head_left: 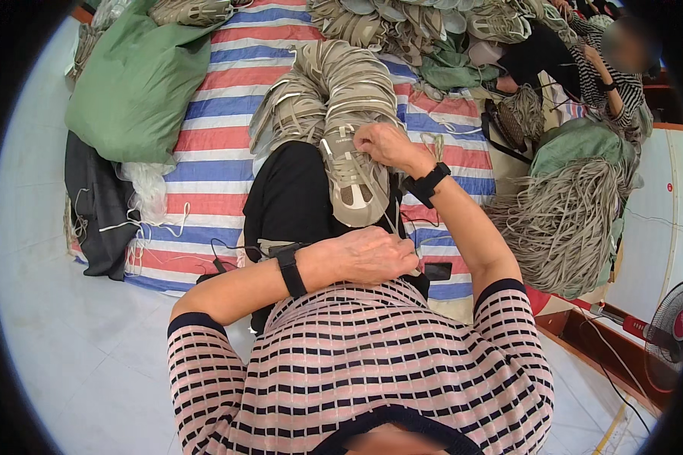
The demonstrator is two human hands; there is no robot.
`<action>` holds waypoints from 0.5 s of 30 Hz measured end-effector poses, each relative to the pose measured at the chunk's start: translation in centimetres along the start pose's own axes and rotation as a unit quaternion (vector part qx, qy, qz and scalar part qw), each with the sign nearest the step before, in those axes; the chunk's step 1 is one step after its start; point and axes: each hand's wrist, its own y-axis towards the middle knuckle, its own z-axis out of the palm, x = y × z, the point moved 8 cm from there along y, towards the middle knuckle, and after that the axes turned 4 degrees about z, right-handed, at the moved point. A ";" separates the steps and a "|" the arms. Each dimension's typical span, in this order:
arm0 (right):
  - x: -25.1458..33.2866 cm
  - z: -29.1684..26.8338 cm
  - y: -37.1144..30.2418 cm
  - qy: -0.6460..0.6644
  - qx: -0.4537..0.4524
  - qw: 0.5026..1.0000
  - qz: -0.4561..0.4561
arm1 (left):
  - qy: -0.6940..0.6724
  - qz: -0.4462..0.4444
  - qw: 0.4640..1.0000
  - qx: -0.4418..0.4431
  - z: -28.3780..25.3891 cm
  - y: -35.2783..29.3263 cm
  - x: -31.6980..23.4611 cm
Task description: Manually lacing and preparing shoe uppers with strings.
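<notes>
A beige and grey shoe upper (349, 180) lies over my black-trousered lap, toe toward me, with pale laces crossing its front. My right hand (391, 145) is at its upper right edge by the eyelets, thumb and fingers pinched together; what is between them is too small to make out. Close to my waist, below the toe, my left hand (372, 254) is curled closed, its fingertips turned away from view. A thin pale lace hangs along the upper's right side toward that hand. Behind the upper, a curved row of similar shoe uppers (357, 80) is stacked tightly.
A striped red, white and blue sheet (220, 125) covers the floor. At left lies a green sack (140, 83); at right, a large bundle of laces (561, 224). Another person (611, 76) sits far right. A fan (679, 322) stands at the right edge.
</notes>
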 end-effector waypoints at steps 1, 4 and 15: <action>-0.2 -0.1 0.0 0.046 -0.007 0.999 0.015 | -0.005 -0.003 1.000 0.002 0.1 0.0 0.1; -0.2 0.1 -0.2 0.131 0.023 0.991 0.006 | -0.003 -0.003 1.000 0.012 0.5 -0.1 0.1; -1.0 1.3 -0.3 0.130 -0.082 0.987 0.041 | -0.036 -0.096 0.992 0.073 -1.5 -1.7 3.8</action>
